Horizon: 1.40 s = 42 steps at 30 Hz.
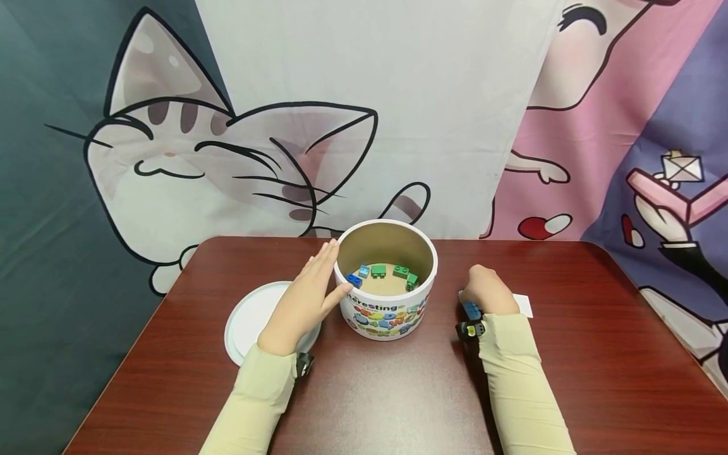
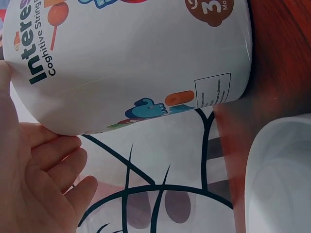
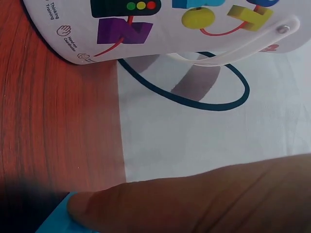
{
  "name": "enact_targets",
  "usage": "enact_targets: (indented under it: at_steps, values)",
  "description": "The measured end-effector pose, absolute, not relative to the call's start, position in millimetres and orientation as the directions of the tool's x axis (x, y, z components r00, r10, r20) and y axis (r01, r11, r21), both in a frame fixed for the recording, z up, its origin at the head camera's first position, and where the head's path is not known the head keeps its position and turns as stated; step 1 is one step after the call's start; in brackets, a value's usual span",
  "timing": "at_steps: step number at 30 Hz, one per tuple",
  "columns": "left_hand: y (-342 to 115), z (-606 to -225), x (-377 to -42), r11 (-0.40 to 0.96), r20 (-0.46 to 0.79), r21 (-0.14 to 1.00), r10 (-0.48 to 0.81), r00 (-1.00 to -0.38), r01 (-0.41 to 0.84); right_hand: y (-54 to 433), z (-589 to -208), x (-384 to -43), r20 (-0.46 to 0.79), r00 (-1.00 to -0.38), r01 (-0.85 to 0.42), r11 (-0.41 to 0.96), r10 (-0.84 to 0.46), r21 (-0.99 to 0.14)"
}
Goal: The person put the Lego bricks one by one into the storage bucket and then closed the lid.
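Observation:
A round white printed tub (image 1: 383, 316) stands on the table with its mouth upward. Inside lie several building bricks: green bricks (image 1: 378, 271) and blue bricks (image 1: 354, 280). My left hand (image 1: 304, 294) is against the tub's left side, fingers extended and thumb spread toward its front; the left wrist view shows the fingers beside the tub wall (image 2: 146, 63). To the right of the tub my right hand (image 1: 490, 291) is low over the table, its curled fingers pinching a blue brick (image 1: 471, 310). A corner of that brick (image 3: 60, 218) shows under a digit in the right wrist view; the rest is hidden.
A white round lid (image 1: 244, 328) lies left of the tub, partly under my left forearm. A white card or paper (image 1: 523, 306) sticks out beside my right hand. Behind the brown table (image 1: 375, 392) hangs a cartoon cat cloth (image 1: 432, 95).

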<state>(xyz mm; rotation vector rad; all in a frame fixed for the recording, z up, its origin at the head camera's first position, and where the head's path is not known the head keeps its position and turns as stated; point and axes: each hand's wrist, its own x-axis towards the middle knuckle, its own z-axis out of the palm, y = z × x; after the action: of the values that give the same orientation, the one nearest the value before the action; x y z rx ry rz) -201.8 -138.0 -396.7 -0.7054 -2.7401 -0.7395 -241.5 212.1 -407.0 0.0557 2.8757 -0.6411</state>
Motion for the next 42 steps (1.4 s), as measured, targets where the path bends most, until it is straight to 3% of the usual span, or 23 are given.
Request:
enact_targets:
  at_steps: [15,42]
  values:
    - [-138,-396,-202,0.781,0.355,0.346,0.403,-0.843,0.520,213,-403,-245,-0.179,-0.983,0.060,0.884,-0.028,-0.464]
    - [-138,-398,-203,0.763,0.362,0.368,0.408,-0.838,0.531,208,-385,-243,0.008,-0.999,-0.041,0.750,-0.048,-0.660]
